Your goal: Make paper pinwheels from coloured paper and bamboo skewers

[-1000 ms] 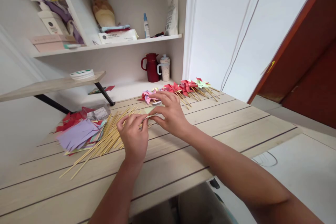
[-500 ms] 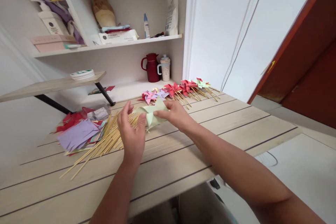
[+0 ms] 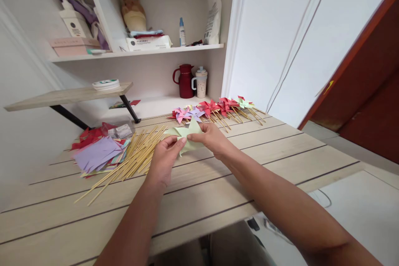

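A pale green paper pinwheel [image 3: 192,128], without a stick that I can see, is held up between both hands over the table. My left hand [image 3: 166,156] grips its left side, thumb tip near the centre. My right hand [image 3: 210,136] pinches it from the right, with its thumb at the middle. Whether a pin is at the centre is too small to tell. Left of the hands lies a loose pile of thin wooden sticks [image 3: 140,156]. Finished-looking pinwheels on sticks, red [image 3: 208,107], purple and pink [image 3: 181,114] and green [image 3: 243,103], lie in a row behind.
Purple paper pieces [image 3: 98,153] top a stack of coloured paper at the left, beside a clear plastic box [image 3: 123,131]. A raised wooden shelf [image 3: 62,94] stands on black legs. A dark red jug [image 3: 186,82] and a cup [image 3: 201,83] stand at the back.
My left hand has closed from spread fingers onto the green pinwheel, its thumb now near the centre. My right hand keeps its pinch. The view has shifted slightly.
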A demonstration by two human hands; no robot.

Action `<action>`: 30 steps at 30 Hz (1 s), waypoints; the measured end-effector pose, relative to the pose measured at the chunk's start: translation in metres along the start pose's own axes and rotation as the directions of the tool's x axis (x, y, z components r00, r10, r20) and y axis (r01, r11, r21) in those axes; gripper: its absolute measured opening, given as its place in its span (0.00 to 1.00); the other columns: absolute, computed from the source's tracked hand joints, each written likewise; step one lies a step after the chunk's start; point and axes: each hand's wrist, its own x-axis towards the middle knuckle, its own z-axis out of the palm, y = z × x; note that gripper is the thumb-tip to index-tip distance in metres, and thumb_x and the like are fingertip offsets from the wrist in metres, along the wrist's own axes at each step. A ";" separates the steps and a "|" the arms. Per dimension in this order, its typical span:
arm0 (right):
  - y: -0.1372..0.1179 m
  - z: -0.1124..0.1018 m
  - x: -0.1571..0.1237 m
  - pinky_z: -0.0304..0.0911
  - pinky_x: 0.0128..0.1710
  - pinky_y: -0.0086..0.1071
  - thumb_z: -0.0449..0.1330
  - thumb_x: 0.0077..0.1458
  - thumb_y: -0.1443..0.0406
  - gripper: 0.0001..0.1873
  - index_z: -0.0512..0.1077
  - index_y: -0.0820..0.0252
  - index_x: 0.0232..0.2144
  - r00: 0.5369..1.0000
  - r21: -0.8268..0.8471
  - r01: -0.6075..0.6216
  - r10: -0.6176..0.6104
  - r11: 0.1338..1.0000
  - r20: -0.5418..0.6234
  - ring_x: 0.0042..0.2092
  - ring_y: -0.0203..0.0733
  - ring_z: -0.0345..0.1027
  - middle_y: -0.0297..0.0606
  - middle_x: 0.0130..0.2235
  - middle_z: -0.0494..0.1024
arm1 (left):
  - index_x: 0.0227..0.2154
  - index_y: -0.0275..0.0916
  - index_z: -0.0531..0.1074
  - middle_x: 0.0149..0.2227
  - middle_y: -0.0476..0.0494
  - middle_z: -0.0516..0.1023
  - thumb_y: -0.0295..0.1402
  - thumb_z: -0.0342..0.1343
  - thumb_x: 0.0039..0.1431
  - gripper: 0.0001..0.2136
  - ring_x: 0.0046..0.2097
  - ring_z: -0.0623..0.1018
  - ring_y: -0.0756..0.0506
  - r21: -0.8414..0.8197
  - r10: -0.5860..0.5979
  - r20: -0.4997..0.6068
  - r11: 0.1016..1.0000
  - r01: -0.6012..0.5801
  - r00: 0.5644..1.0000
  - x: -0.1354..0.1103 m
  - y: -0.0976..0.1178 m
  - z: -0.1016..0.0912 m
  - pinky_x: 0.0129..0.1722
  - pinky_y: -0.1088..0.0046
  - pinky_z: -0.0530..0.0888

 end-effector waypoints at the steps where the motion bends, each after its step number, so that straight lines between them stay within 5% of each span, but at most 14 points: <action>1: 0.000 0.000 0.000 0.54 0.27 0.29 0.68 0.37 0.64 0.09 0.76 0.62 0.24 1.000 -0.003 0.000 0.000 1.000 0.005 0.24 0.34 0.62 0.30 0.22 0.74 | 0.29 0.37 0.80 0.31 0.44 0.80 0.42 0.72 0.45 0.14 0.34 0.75 0.48 0.012 -0.002 -0.006 1.000 0.002 1.000 0.001 -0.001 -0.001 0.37 0.72 0.70; 12: 0.001 0.004 -0.002 0.59 0.30 0.31 0.69 0.38 0.63 0.10 0.76 0.62 0.26 0.998 0.068 -0.038 0.034 0.997 0.060 0.27 0.36 0.66 0.33 0.25 0.76 | 0.28 0.35 0.80 0.30 0.44 0.81 0.40 0.75 0.40 0.16 0.31 0.76 0.49 -0.116 -0.087 -0.049 0.990 0.081 0.995 0.004 -0.007 -0.004 0.35 0.73 0.71; 18: 0.011 0.004 0.002 0.66 0.38 0.34 0.65 0.51 0.61 0.12 0.74 0.59 0.38 0.976 -0.010 0.213 -0.212 0.977 0.053 0.36 0.40 0.71 0.35 0.36 0.79 | 0.26 0.35 0.79 0.28 0.45 0.81 0.36 0.75 0.37 0.14 0.28 0.77 0.50 -0.190 -0.149 -0.112 0.974 0.126 0.982 0.005 -0.004 -0.005 0.30 0.75 0.71; 21: 0.011 0.001 0.001 0.68 0.48 0.39 0.64 0.55 0.63 0.15 0.73 0.56 0.46 0.886 -0.200 0.449 -0.463 0.871 -0.029 0.43 0.41 0.72 0.39 0.46 0.78 | 0.27 0.35 0.78 0.28 0.45 0.81 0.31 0.75 0.37 0.13 0.28 0.78 0.50 -0.259 -0.207 -0.186 0.953 0.155 0.961 0.005 -0.003 -0.005 0.28 0.76 0.71; 24: 0.009 0.000 -0.003 0.68 0.48 0.42 0.63 0.57 0.66 0.18 0.72 0.52 0.50 0.730 -0.423 0.611 -0.683 0.669 -0.027 0.43 0.43 0.69 0.39 0.43 0.74 | 0.28 0.35 0.77 0.29 0.44 0.82 0.26 0.73 0.41 0.11 0.29 0.79 0.49 -0.347 -0.256 -0.237 0.923 0.164 0.937 0.007 -0.001 -0.007 0.28 0.76 0.74; 27: 0.010 0.004 -0.007 0.68 0.45 0.42 0.61 0.58 0.69 0.16 0.74 0.51 0.48 0.622 -0.520 0.695 -0.778 0.496 0.090 0.42 0.44 0.67 0.38 0.39 0.70 | 0.30 0.35 0.76 0.32 0.44 0.83 0.23 0.69 0.48 0.07 0.30 0.81 0.49 -0.451 -0.270 -0.238 0.881 0.139 0.933 0.010 0.001 -0.011 0.31 0.74 0.78; 30: 0.018 0.009 -0.008 0.68 0.43 0.41 0.59 0.58 0.72 0.17 0.75 0.51 0.47 0.572 -0.542 0.745 -0.789 0.388 0.222 0.42 0.45 0.67 0.38 0.40 0.67 | 0.32 0.35 0.76 0.32 0.44 0.83 0.22 0.65 0.54 0.05 0.31 0.81 0.49 -0.549 -0.273 -0.209 0.827 0.118 0.939 0.011 0.003 -0.015 0.31 0.75 0.78</action>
